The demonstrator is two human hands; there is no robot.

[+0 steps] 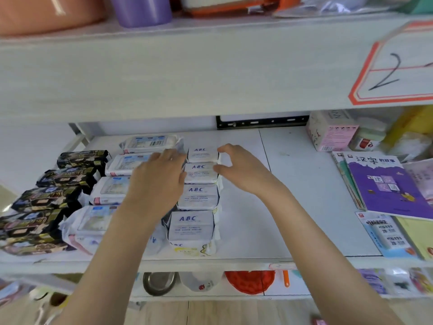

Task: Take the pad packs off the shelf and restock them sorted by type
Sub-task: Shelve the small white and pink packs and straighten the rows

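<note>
Down below, on the lower shelf, sit a steel bowl (pixel 159 282) and a red disc (pixel 249 281); above them is the white shelf (pixel 246 231) the person is working at, both bare arms reaching in over its front edge; three columns of packs run from the edge toward the back; the black packs (pixel 46 198) are on the left, the white packs (pixel 110 188) with blue print are beside them, and the ABC packs (pixel 198 197) form a tidy line of four in the middle, the nearest one lying on another pack with yellow print; the left hand (pixel 159 181) lies flat over the seam between the white and ABC columns, its fingers fairly straight and pressed against the left side of the two far ABC packs; the right hand (pixel 246 172) is cupped in a C on the other side, forefinger tip at the corner of the farthest pack and thumb tip at the edge of the next one, though I cannot tell whether it grips or only touches; well to the right lie a blue card (pixel 386 233) and a purple book (pixel 384 184), with a pink box (pixel 330 132) and a small jar (pixel 367 139) behind them; overhead, the next shelf's face carries a sign (pixel 398 66) marked 2, and on top stand a purple cup (pixel 143 10) and an orange tub (pixel 46 12).
</note>
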